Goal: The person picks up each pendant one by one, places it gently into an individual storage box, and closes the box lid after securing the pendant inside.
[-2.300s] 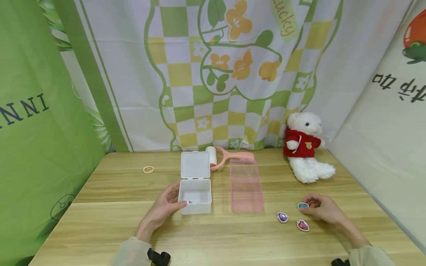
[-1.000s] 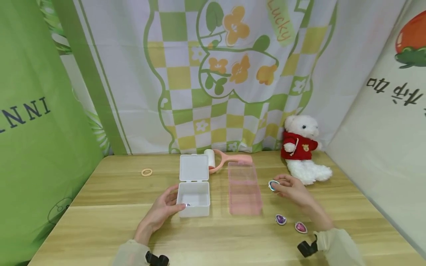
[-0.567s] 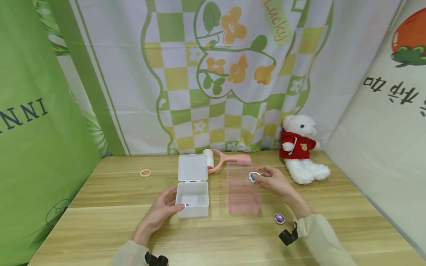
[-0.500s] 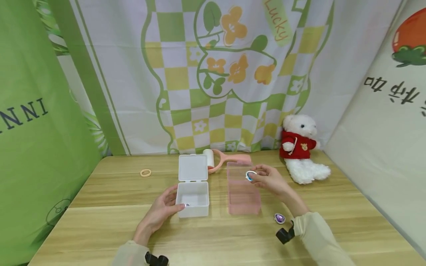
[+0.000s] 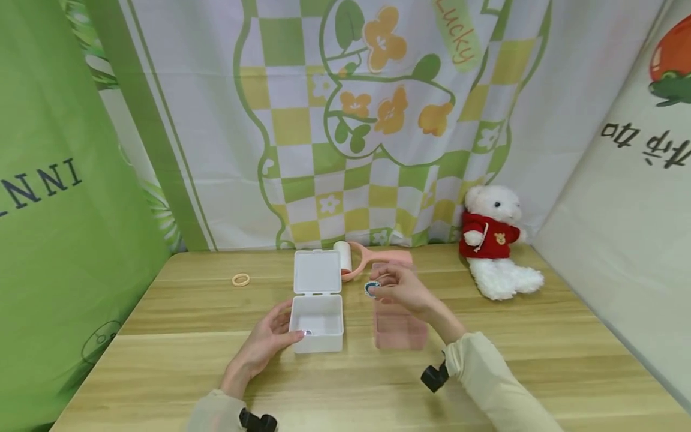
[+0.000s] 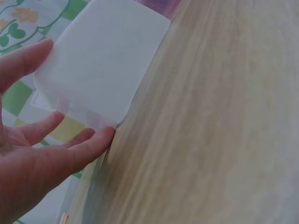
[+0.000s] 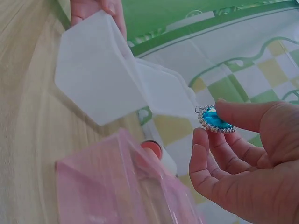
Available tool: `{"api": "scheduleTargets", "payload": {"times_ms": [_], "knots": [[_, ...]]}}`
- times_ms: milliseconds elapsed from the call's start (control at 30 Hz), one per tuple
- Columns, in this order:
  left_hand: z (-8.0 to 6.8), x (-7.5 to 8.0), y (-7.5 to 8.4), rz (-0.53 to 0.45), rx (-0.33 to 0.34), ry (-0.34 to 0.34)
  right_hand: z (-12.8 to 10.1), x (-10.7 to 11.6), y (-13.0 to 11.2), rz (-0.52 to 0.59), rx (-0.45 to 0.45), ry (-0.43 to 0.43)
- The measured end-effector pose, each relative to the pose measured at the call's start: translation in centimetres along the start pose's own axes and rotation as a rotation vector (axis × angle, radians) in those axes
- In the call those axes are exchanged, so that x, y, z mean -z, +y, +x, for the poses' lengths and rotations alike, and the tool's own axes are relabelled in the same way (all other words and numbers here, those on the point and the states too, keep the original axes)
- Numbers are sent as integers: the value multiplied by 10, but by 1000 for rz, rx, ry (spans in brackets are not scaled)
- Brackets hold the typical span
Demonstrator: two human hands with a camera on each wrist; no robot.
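Observation:
My left hand (image 5: 259, 342) holds the small white lidded box (image 5: 320, 344) at its left side, thumb at the front rim and fingers behind. The box's lid (image 5: 317, 272) stands open, tipped back; a small shiny piece (image 5: 308, 332) shows inside by the thumb. Between thumb and fingers, my right hand (image 5: 406, 293) pinches a blue gem pendant (image 7: 217, 122) with a beaded silver edge and a small loop. That hand is over the far part of the pink see-through box (image 5: 400, 337), right of the white one.
A pink-handled roller (image 5: 372, 256) lies behind the boxes. A beige ring (image 5: 240, 279) is at the back left. At the back right sits a white plush toy (image 5: 493, 240) in a red top. Curtains hang behind and on both sides of the wooden table (image 5: 216, 312).
My right hand picked up the blue pendant at the right and carried it left, over the pink box. The purple and pink pendants are now hidden by the right sleeve. The left hand stays put.

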State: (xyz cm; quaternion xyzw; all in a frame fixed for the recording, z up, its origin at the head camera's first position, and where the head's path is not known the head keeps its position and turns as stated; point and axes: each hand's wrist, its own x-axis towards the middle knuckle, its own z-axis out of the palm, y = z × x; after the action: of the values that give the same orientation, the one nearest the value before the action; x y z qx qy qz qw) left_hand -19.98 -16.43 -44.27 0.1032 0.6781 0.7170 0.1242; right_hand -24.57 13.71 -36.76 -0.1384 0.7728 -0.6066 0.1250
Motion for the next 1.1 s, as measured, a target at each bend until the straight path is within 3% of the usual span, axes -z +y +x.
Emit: {"api": "scheduleTargets", "payload": {"times_ms": [167, 700, 833, 1100], "knots": [[1, 0, 0, -7, 1, 8, 9, -17, -3, -49, -3, -49], [5, 0, -2, -16, -5, 11, 44, -70, -14, -55, 0, -214], [4, -1, 0, -15, -16, 0, 51, -76, -15, -144, 11, -261], [4, 1, 0, -18, -4, -5, 60, -82, -21, -424, 38, -340]]}}
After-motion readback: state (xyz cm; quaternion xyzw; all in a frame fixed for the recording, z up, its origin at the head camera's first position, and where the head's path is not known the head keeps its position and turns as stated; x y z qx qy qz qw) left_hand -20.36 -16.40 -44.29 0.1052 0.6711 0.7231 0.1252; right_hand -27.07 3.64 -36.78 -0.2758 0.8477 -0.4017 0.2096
